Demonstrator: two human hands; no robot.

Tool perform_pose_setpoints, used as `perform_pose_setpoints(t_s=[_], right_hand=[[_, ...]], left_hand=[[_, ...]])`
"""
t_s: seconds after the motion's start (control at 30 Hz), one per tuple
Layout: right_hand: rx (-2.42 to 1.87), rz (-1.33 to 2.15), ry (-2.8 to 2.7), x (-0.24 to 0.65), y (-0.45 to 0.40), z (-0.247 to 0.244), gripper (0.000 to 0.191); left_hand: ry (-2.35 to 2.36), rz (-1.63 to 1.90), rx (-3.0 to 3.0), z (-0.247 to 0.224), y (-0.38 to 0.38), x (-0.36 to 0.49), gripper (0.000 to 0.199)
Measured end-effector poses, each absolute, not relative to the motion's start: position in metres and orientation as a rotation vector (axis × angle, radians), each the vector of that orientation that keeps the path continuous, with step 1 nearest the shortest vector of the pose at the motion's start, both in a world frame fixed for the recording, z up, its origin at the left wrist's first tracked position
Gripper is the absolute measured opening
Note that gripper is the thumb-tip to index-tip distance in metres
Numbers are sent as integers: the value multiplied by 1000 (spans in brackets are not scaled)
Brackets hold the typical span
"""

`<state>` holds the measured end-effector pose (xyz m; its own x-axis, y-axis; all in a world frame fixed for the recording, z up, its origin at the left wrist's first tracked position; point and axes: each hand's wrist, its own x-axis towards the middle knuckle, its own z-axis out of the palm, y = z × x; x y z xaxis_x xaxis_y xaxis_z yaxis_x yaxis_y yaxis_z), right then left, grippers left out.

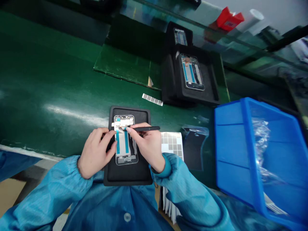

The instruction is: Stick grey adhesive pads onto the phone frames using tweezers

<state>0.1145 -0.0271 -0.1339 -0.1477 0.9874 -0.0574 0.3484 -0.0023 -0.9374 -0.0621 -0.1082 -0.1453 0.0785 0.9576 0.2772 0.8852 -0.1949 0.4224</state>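
Observation:
An opened smartphone [123, 142] lies in a black foam tray [144, 175] in front of me, its circuit board and a pale battery area with blue strips showing. My left hand [96, 150] has its fingers bent against the phone's left edge, the index fingertip near a small grey flap [120, 131]. My right hand [149, 144] is closed on a slim black hand tool [150, 128], held like a pen. The tool's tip end is over the phone just below the board, partly hidden by the fingers.
Stacked black foam trays [211, 86] with more opened phones [192, 72] stand at the back right. A short sticker strip [152, 99] and a sticker sheet [172, 142] lie near my tray. To the right are a dark film pouch [193, 150] and a blue bin [232, 144] containing clear plastic.

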Motion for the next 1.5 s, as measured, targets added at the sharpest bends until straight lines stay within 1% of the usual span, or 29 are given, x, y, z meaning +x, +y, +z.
perform_pose_setpoints(t_s=[1.17, 1.5], right_hand=[[-1448, 1082, -1674, 116, -28, -135, 12], [-1438, 1060, -1698, 116, -28, -135, 12]], left_hand=[[1884, 774, 2200, -144, -108, -63, 28], [1884, 711, 2223, -142, -108, -64, 29]])
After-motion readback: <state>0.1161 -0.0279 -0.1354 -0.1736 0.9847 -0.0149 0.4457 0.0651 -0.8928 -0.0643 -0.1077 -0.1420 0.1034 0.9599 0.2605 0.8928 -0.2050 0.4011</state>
